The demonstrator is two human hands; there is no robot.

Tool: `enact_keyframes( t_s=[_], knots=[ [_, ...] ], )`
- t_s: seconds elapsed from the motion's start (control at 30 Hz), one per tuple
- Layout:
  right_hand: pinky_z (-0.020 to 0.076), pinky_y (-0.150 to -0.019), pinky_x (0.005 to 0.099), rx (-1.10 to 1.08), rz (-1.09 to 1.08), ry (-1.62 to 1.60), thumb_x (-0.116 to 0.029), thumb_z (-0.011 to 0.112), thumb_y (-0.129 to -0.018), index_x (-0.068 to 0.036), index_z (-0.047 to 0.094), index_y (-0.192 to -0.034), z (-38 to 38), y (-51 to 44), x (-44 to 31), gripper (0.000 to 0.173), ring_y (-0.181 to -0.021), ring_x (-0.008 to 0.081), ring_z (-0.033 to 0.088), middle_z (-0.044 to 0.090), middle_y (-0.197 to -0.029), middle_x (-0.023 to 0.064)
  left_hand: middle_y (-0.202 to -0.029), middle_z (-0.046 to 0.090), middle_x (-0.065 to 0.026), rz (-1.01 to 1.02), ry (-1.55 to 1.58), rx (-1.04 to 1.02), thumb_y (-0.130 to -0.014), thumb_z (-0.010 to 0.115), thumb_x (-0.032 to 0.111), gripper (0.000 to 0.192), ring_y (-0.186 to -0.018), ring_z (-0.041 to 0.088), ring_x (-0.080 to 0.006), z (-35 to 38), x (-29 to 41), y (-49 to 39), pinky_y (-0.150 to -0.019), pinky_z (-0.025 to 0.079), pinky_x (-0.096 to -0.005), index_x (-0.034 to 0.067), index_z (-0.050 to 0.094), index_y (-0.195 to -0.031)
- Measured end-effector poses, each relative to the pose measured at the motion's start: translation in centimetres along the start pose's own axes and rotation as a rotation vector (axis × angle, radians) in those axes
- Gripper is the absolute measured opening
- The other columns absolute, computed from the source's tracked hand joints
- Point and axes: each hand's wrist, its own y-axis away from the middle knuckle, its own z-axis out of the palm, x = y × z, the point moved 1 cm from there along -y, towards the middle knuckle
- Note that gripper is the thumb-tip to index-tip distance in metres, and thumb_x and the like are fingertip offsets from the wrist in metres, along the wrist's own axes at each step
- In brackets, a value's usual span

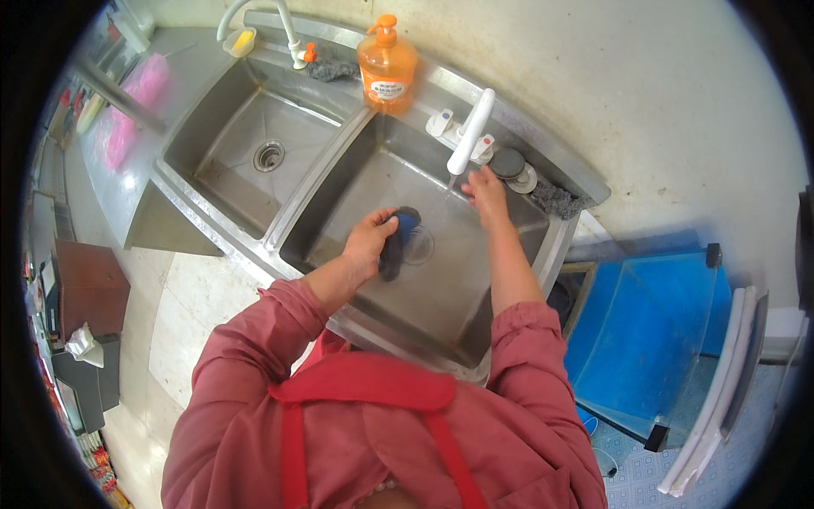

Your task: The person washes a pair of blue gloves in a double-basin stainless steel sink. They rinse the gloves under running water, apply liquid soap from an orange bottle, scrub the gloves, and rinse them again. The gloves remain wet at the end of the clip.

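Observation:
My left hand [372,235] grips a dark cloth-like item [392,251] with a blue patch, held over the right basin [420,312] of a stainless steel double sink. Below the item, the round drain [418,246] shows in part. My right hand [486,194] is beside the white tap spout [471,132], its fingers apart and no object visible in them. A thin stream of water [452,182] runs from the spout next to those fingers. The tap's white handles [440,122] sit at the basin's back edge.
An orange soap pump bottle [388,70] stands on the back ledge between the basins. Steel-wool-like scrubbers [556,198] and a black round stopper [507,163] lie right of the tap. The left basin [235,172] has a second tap [296,48]. Pink plastic bags [137,102] lie on the left counter.

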Motion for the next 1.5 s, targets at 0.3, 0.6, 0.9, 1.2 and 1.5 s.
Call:
enact_keyframes(
  t_s=[0.3, 0.6, 0.9, 1.2, 1.5],
  knots=[
    [0.0484, -0.083, 0.0356, -0.548, -0.235, -0.223, -0.034, 0.049, -0.094, -0.010, 0.047, -0.126, 9.3, 7.7, 12.4, 0.040, -0.101, 0.0220, 0.059, 0.057, -0.116, 0.0063, -0.109, 0.061, -0.0059, 0.181, -0.206, -0.070, -0.093, 0.051, 0.010, 0.032, -0.097, 0.056, -0.0127, 2.4, 3.0, 0.4, -0.085, 0.045, -0.0276, 0.004, 0.054, -0.124],
    [0.0404, -0.097, 0.0420, -0.589, 0.158, -1.406, -0.033, 0.045, -0.094, -0.013, 0.042, -0.128, 14.2, 9.5, -2.1, 0.040, -0.117, 0.0240, 0.049, 0.051, -0.123, 0.0064, -0.117, 0.059, -0.0046, 0.364, -0.548, -0.415, -0.093, 0.046, 0.010, 0.034, -0.107, 0.053, -0.0126, 2.5, 7.4, 2.2, -0.094, 0.041, -0.0282, 0.004, 0.054, -0.125],
    [0.0383, -0.098, 0.0460, -0.662, -0.083, -1.264, -0.035, 0.043, -0.094, -0.012, 0.044, -0.125, 16.1, 7.6, -8.7, 0.039, -0.119, 0.0262, 0.046, 0.050, -0.124, 0.0086, -0.127, 0.051, -0.0131, 0.897, -0.991, -0.472, -0.086, 0.060, 0.012, 0.046, -0.115, 0.050, -0.0270, 1.2, 12.9, 4.2, -0.101, 0.034, -0.0402, 0.011, 0.049, -0.131],
    [0.0414, -0.093, 0.0491, -0.671, -0.030, -1.190, -0.028, 0.048, -0.092, -0.010, 0.044, -0.119, 17.7, 4.6, -18.6, 0.032, -0.110, 0.0274, 0.048, 0.051, -0.117, 0.0083, -0.109, 0.062, -0.0190, 1.122, -1.124, 0.118, -0.087, 0.054, 0.016, 0.032, -0.099, 0.059, -0.0354, -2.5, 27.6, -4.8, -0.085, 0.047, -0.0405, 0.005, 0.058, -0.117],
    [0.0371, -0.094, 0.0527, -0.650, 0.047, -1.546, -0.047, 0.048, -0.088, -0.017, 0.050, -0.117, 21.1, 0.3, -21.1, 0.042, -0.112, 0.0284, 0.047, 0.051, -0.120, 0.0056, -0.114, 0.062, -0.0127, 1.147, -1.862, -0.255, -0.088, 0.050, 0.007, 0.036, -0.103, 0.059, -0.0305, 1.6, 34.2, -13.1, -0.088, 0.047, -0.0361, 0.008, 0.057, -0.123]
  ],
)
